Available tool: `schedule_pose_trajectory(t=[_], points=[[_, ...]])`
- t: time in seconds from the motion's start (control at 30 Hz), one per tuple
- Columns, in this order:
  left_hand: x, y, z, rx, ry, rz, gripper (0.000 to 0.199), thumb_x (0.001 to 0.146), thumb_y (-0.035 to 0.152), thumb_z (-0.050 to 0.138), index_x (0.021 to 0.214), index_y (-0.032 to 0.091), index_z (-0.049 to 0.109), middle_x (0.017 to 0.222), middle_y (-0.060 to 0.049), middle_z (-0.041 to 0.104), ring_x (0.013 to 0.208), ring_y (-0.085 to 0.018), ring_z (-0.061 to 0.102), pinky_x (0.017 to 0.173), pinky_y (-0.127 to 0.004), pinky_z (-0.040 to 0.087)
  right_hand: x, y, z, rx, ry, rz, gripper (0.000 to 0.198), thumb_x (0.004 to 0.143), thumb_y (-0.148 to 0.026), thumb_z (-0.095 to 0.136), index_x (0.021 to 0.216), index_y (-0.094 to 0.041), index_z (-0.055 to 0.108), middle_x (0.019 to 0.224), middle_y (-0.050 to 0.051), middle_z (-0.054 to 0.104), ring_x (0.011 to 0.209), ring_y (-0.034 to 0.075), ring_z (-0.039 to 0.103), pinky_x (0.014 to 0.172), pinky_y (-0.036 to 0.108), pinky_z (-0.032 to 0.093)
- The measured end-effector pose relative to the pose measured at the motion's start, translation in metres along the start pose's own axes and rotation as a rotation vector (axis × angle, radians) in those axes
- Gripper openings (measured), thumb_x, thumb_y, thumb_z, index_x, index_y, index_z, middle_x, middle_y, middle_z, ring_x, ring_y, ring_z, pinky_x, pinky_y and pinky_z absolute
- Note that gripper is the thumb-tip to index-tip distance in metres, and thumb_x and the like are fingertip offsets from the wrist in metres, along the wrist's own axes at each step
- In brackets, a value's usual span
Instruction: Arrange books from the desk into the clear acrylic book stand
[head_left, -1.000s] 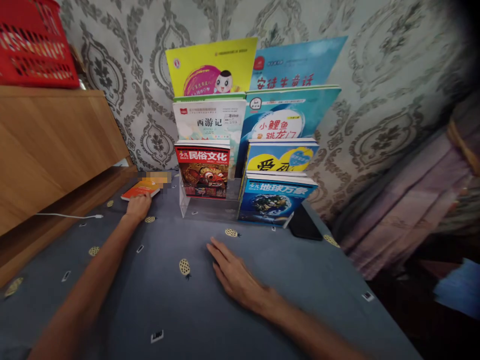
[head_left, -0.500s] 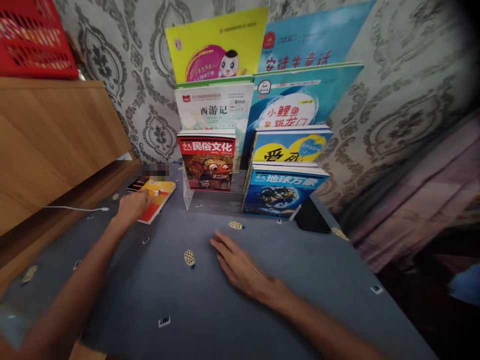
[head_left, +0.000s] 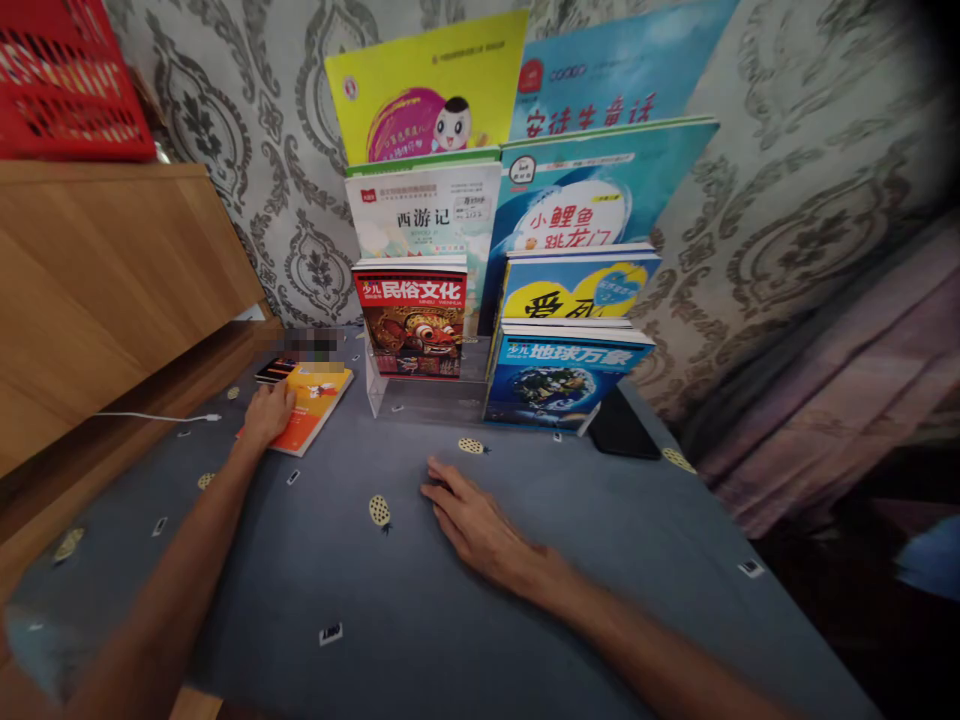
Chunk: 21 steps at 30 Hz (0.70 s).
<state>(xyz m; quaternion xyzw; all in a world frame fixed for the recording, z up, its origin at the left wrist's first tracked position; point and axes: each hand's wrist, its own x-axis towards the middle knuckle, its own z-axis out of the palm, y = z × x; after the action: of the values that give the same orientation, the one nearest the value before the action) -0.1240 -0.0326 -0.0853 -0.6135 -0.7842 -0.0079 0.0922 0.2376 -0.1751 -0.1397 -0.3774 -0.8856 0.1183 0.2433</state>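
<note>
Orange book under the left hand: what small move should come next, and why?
Probably close the left hand on the orange book and lift it off the grey cloth. The hand lies flat on its near corner, not gripping; the clear stand has an empty front-left slot; the right hand rests idle.

L hand (head_left: 268, 413) on orange book (head_left: 311, 404); R hand (head_left: 472, 525) flat on grey cloth (head_left: 600, 520).

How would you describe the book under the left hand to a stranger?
Find the clear book stand against the wall. Left of it, the orange book lies flat on the grey cloth, under the left hand. Other covers stand upright.
</note>
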Motion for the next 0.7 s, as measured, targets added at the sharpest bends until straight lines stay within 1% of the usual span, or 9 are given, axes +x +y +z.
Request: schedule_pose_trajectory(t=[0.1, 0.2, 0.3, 0.37, 0.43, 0.5, 0.53, 0.63, 0.7], points=[[-0.023, 0.001, -0.007, 0.031, 0.009, 0.029, 0.052, 0.101, 0.037, 0.027, 0.135, 0.009, 0.054, 0.121, -0.024, 0.065, 0.115, -0.035, 0.064, 0.094, -0.043, 0.050, -0.001, 0.001, 0.002, 0.019, 0.016, -0.012, 0.035, 0.099, -0.016, 0.044, 0.128, -0.011, 0.064, 0.147, 0.021, 0.053, 0.135, 0.027, 0.054, 0.111, 0.044, 0.049], [-0.048, -0.001, -0.014, 0.055, -0.001, 0.074, 0.051, 0.099, 0.044, 0.030, 0.123, 0.013, 0.062, 0.112, -0.021, 0.069, 0.105, -0.037, 0.068, 0.085, -0.046, 0.053, -0.001, 0.003, 0.003, 0.035, 0.018, -0.023, 0.036, 0.099, -0.017, 0.044, 0.128, -0.010, 0.064, 0.147, 0.023, 0.052, 0.134, 0.028, 0.055, 0.110, 0.045, 0.050], [-0.060, -0.003, -0.020, 0.088, -0.022, 0.104, 0.051, 0.096, 0.050, 0.033, 0.111, 0.015, 0.068, 0.099, -0.020, 0.073, 0.093, -0.040, 0.070, 0.079, -0.050, 0.054, -0.001, 0.004, 0.004, 0.037, 0.013, -0.018, 0.035, 0.100, -0.017, 0.043, 0.127, -0.012, 0.064, 0.146, 0.021, 0.053, 0.135, 0.027, 0.054, 0.111, 0.045, 0.049], [-0.056, -0.001, -0.022, 0.093, -0.012, 0.113, 0.051, 0.095, 0.049, 0.034, 0.106, 0.013, 0.069, 0.099, -0.022, 0.073, 0.096, -0.042, 0.069, 0.079, -0.052, 0.054, -0.001, 0.004, 0.004, 0.031, 0.010, -0.019, 0.034, 0.100, -0.018, 0.043, 0.126, -0.014, 0.065, 0.147, 0.019, 0.053, 0.136, 0.027, 0.054, 0.111, 0.044, 0.049], [-0.045, 0.005, -0.020, 0.064, 0.019, 0.131, 0.051, 0.096, 0.047, 0.033, 0.112, 0.013, 0.068, 0.113, -0.023, 0.070, 0.108, -0.041, 0.066, 0.084, -0.051, 0.053, -0.001, 0.004, 0.005, 0.030, 0.021, -0.016, 0.033, 0.100, -0.018, 0.044, 0.126, -0.015, 0.064, 0.146, 0.018, 0.054, 0.135, 0.027, 0.055, 0.111, 0.045, 0.049], [-0.032, 0.012, -0.014, 0.013, 0.042, 0.169, 0.050, 0.098, 0.044, 0.032, 0.124, 0.013, 0.062, 0.128, -0.020, 0.065, 0.118, -0.036, 0.062, 0.091, -0.046, 0.052, -0.001, 0.003, 0.004, 0.035, 0.025, -0.013, 0.034, 0.100, -0.018, 0.044, 0.127, -0.014, 0.064, 0.146, 0.019, 0.054, 0.135, 0.027, 0.055, 0.111, 0.046, 0.049], [-0.026, 0.016, -0.010, -0.014, 0.043, 0.193, 0.049, 0.098, 0.041, 0.031, 0.128, 0.014, 0.060, 0.132, -0.018, 0.064, 0.120, -0.032, 0.061, 0.094, -0.042, 0.052, -0.001, 0.002, 0.004, 0.035, 0.021, -0.012, 0.034, 0.100, -0.018, 0.044, 0.128, -0.014, 0.063, 0.145, 0.019, 0.054, 0.135, 0.027, 0.055, 0.112, 0.045, 0.049], [-0.015, 0.023, 0.001, -0.073, 0.026, 0.253, 0.046, 0.100, 0.035, 0.026, 0.129, 0.018, 0.059, 0.132, -0.011, 0.065, 0.118, -0.025, 0.062, 0.098, -0.035, 0.050, 0.001, -0.001, 0.000, 0.023, -0.005, 0.002, 0.032, 0.100, -0.016, 0.045, 0.126, -0.013, 0.064, 0.146, 0.019, 0.054, 0.134, 0.026, 0.055, 0.111, 0.043, 0.049], [-0.015, 0.024, 0.006, -0.084, 0.021, 0.263, 0.046, 0.101, 0.033, 0.025, 0.127, 0.019, 0.060, 0.130, -0.011, 0.066, 0.117, -0.025, 0.062, 0.099, -0.035, 0.050, 0.002, -0.003, -0.003, 0.023, -0.023, 0.010, 0.032, 0.099, -0.015, 0.046, 0.124, -0.012, 0.065, 0.145, 0.020, 0.054, 0.134, 0.027, 0.055, 0.111, 0.043, 0.049]])
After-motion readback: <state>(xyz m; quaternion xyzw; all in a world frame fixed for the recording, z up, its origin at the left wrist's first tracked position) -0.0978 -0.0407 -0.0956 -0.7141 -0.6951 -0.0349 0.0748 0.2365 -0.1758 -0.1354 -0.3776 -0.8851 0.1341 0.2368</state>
